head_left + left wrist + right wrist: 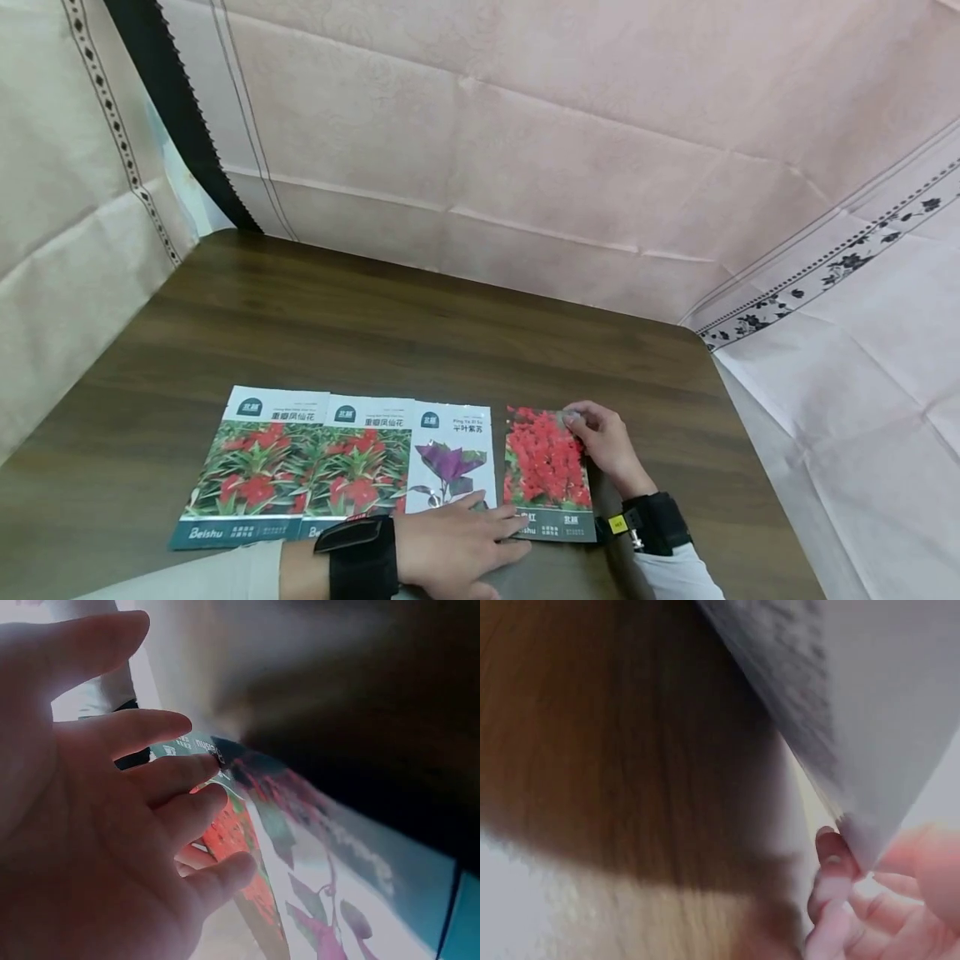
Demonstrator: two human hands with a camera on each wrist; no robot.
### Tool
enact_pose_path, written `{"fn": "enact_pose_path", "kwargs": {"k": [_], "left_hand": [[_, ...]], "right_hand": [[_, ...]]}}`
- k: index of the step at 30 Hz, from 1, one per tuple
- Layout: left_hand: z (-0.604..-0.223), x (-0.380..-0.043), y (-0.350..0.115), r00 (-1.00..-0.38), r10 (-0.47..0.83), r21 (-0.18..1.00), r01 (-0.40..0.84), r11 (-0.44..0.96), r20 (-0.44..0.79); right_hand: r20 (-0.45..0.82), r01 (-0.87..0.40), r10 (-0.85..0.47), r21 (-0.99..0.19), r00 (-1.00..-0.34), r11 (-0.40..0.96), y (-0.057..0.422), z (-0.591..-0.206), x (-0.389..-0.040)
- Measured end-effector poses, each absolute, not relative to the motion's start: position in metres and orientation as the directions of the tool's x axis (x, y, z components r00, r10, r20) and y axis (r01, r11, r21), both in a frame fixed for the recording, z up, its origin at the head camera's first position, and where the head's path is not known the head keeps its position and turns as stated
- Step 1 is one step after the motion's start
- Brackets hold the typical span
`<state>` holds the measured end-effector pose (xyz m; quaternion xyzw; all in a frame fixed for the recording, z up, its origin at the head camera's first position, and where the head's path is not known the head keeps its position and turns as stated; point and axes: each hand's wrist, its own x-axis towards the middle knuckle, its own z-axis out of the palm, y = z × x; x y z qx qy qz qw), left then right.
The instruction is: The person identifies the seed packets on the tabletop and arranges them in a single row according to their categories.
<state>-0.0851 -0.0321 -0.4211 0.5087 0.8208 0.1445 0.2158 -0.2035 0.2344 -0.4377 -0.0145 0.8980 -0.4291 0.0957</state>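
Note:
A seed packet with a mass of red blossoms (546, 462) lies rightmost on the table in the head view. My right hand (611, 450) pinches its top right corner; in the right wrist view thumb and fingers grip the packet's corner (877, 772), which is tilted off the wood. With fingers spread, my left hand (459, 546) reaches over the bottom of the purple-leaf seed packet (450, 429), fingertips at the red-blossom packet's lower left corner. Left of these lie two seed packets with matching red-flower pictures, the middle one (362, 467) overlapping the leftmost one (251, 467).
The brown wooden table (390, 325) has rounded far corners. Pale cloth (480, 150) hangs behind it and on both sides, with a dark strip (180, 108) at the back left. A black band (658, 521) is on each wrist.

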Motion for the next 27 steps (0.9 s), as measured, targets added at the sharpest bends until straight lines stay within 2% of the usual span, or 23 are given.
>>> {"fn": "enact_pose_path", "kwargs": {"k": [6,16,20,24,27], "left_hand": [[-0.431,-0.086,-0.030,-0.381,0.900,0.407,0.803,0.435,-0.211],[-0.421,-0.084,-0.026,-0.387,0.895,0.392,0.805,0.446,-0.223],[-0.429,-0.086,-0.024,-0.386,0.896,0.405,0.799,0.444,-0.220],[-0.445,-0.089,-0.023,-0.384,0.899,0.435,0.787,0.438,-0.211],[-0.447,-0.090,-0.024,-0.378,0.903,0.438,0.790,0.429,-0.204]], "right_hand": [[-0.112,0.005,-0.100,-0.694,-0.989,0.720,0.234,-0.437,-0.201],[0.026,-0.068,-0.070,-0.709,-0.997,0.702,0.245,-0.420,-0.196],[0.064,-0.197,-0.208,-0.667,-0.976,0.718,0.241,-0.418,-0.185],[0.068,-0.354,-0.394,-0.595,-0.916,0.721,0.229,-0.420,-0.174],[0.015,-0.376,-0.442,-0.553,-0.897,0.744,0.220,-0.422,-0.168]]}}
